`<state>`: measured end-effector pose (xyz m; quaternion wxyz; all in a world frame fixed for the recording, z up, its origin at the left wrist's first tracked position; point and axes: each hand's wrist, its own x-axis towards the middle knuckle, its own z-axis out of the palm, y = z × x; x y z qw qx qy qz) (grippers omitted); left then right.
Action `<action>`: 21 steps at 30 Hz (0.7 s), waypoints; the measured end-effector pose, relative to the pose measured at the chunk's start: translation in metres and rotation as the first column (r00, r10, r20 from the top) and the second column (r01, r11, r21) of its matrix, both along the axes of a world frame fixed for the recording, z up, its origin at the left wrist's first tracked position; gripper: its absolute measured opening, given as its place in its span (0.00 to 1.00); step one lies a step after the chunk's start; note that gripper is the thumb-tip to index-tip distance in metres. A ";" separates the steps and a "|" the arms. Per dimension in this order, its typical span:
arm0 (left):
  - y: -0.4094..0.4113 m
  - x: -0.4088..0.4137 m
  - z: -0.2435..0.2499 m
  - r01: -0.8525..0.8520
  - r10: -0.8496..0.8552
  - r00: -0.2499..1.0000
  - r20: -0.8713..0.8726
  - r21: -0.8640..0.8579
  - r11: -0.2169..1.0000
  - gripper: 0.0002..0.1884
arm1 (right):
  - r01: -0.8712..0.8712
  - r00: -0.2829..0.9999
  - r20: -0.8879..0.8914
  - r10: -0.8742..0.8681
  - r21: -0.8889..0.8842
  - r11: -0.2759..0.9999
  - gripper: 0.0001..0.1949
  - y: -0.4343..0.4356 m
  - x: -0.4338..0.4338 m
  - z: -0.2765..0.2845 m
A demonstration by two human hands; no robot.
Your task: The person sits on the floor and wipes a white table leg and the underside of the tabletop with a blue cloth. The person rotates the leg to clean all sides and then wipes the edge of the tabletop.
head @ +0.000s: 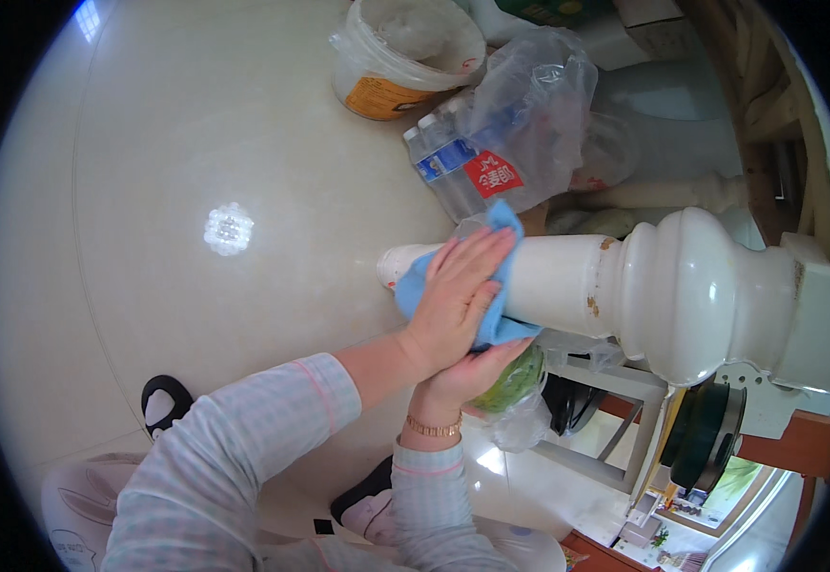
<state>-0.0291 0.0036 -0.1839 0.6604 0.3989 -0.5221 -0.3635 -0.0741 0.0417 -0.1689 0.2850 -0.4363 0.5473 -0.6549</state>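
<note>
A glossy white turned table leg [558,279] lies sideways across the view, its foot at the left, with brown chipped spots near a ring. A light blue cloth [504,272] is wrapped around its lower part. My left hand [458,293] lies flat over the cloth, back of the hand up and fingers pressed along it. From the other side of the leg my right hand [468,375], a gold-coloured band at its wrist, cups the cloth's lower edge. Its palm and part of the leg's lower side are hidden.
Beside the leg lie a plastic-wrapped pack of water bottles [450,164] and a white bucket [386,79]. A green melon-like thing [511,382] in a clear bag sits close to my right hand. A grey stool frame [593,465] and dark green pans [701,436] are farther right.
</note>
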 end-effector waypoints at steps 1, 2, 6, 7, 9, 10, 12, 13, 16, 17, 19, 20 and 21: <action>-0.007 0.003 0.007 -0.014 0.013 1.000 -0.013 -0.048 0.999 0.24 | -0.010 1.000 0.015 0.009 0.056 0.998 0.31 0.000 -0.002 0.003; -0.015 0.004 0.016 0.082 -0.083 0.996 -0.015 -0.040 0.996 0.24 | -0.062 0.995 0.079 0.063 -0.012 0.998 0.31 -0.002 -0.005 0.007; -0.026 0.018 0.039 0.183 -0.184 0.982 -0.035 -0.014 0.983 0.23 | -0.092 0.975 0.187 0.119 -0.148 0.985 0.31 -0.012 -0.004 0.023; -0.025 0.020 0.042 0.167 -0.166 0.985 -0.042 0.036 0.985 0.23 | -0.093 0.977 0.172 0.125 -0.180 0.979 0.31 -0.015 -0.002 0.026; -0.023 0.025 0.043 0.159 -0.160 0.987 -0.006 0.113 0.981 0.23 | -0.048 0.978 0.190 0.087 -0.201 0.978 0.31 -0.018 0.005 0.030; -0.022 0.025 0.044 0.158 -0.157 0.987 -0.012 0.103 0.982 0.23 | -0.038 0.974 0.213 0.081 -0.198 0.979 0.30 -0.018 0.008 0.031; -0.025 0.027 0.046 0.178 -0.176 0.984 -0.039 0.062 0.982 0.23 | -0.029 0.963 0.259 0.074 -0.173 0.984 0.30 -0.017 0.013 0.032; -0.028 0.028 0.051 0.191 -0.190 0.980 -0.052 0.014 0.981 0.23 | -0.034 0.954 0.288 0.079 -0.158 0.987 0.30 -0.015 0.016 0.031; -0.038 0.038 0.048 0.332 -0.333 0.943 -0.018 0.143 0.932 0.23 | 0.033 0.994 0.106 -0.012 -0.203 0.979 0.32 -0.013 0.018 0.028; -0.041 0.041 0.048 0.363 -0.381 0.925 0.009 0.280 0.889 0.22 | 0.033 0.999 -0.011 -0.037 -0.254 0.967 0.32 -0.013 0.019 0.027; -0.040 0.041 0.055 0.337 -0.338 0.941 -0.031 0.213 0.917 0.22 | 0.057 0.992 0.123 -0.028 -0.244 0.968 0.33 -0.012 0.019 0.025; -0.038 0.039 0.059 0.332 -0.335 0.941 -0.044 0.298 0.895 0.22 | -0.013 0.986 0.156 0.056 -0.266 0.964 0.33 -0.012 0.020 0.024; -0.037 0.038 0.064 0.285 -0.280 0.958 -0.056 0.142 0.948 0.22 | 0.028 0.975 0.221 0.019 -0.207 0.978 0.33 -0.011 0.020 0.024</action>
